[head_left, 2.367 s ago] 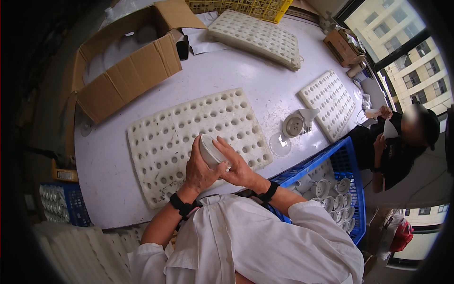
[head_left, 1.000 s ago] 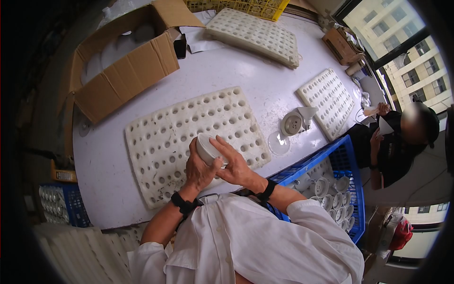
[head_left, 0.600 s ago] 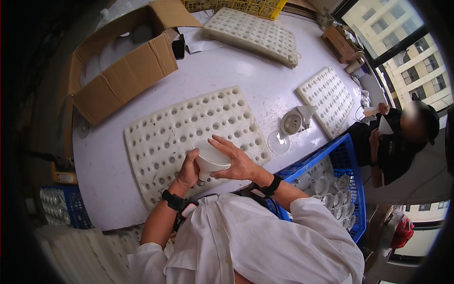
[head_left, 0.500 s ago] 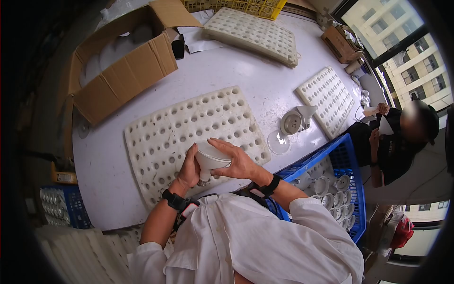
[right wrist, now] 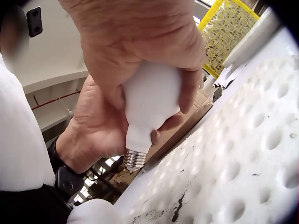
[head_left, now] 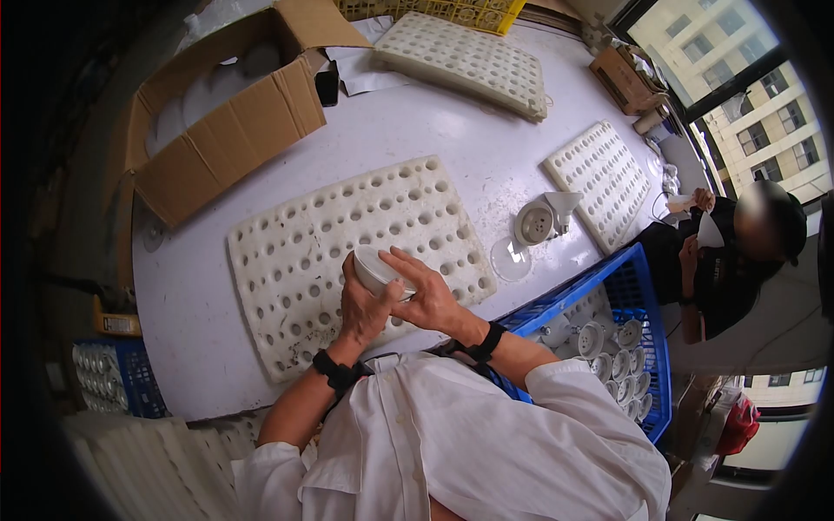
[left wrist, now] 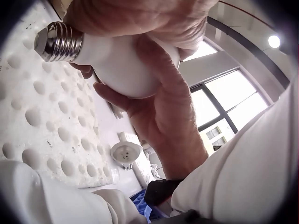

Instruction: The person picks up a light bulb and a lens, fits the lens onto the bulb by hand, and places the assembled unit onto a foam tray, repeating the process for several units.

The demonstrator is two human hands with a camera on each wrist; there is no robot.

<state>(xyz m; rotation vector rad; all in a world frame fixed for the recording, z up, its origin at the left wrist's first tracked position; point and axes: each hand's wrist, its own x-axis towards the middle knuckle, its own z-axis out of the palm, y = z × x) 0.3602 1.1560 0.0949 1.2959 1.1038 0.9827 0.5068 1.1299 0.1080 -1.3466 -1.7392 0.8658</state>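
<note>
Both hands grip a white flared light bulb over the white foam tray (head_left: 287,252) with rows of holes. In the head view the round face of the light bulb (head_left: 373,263) points up and left. My left hand (head_left: 360,306) curls round its left side, and my right hand (head_left: 432,300) holds the rim from the right, thumbs close together. The left wrist view shows the bulb's metal screw base (left wrist: 58,42) sticking out past the left hand (left wrist: 135,16). From the right wrist, the white neck (right wrist: 140,133) shows between the fingers, screw base downward.
Right of the tray stand an open bulb housing (head_left: 534,224), another bulb (head_left: 565,207) and a clear disc (head_left: 511,260). A blue crate (head_left: 647,286) holds several bulbs. A cardboard box (head_left: 234,130) stands back left, more foam trays (head_left: 465,65) behind. A person (head_left: 730,260) sits at right.
About half a second ago the bulb stood more upright, with its screw base showing below. Now its face tilts up-left, the base is hidden in the head view, and the left hand wraps it again.
</note>
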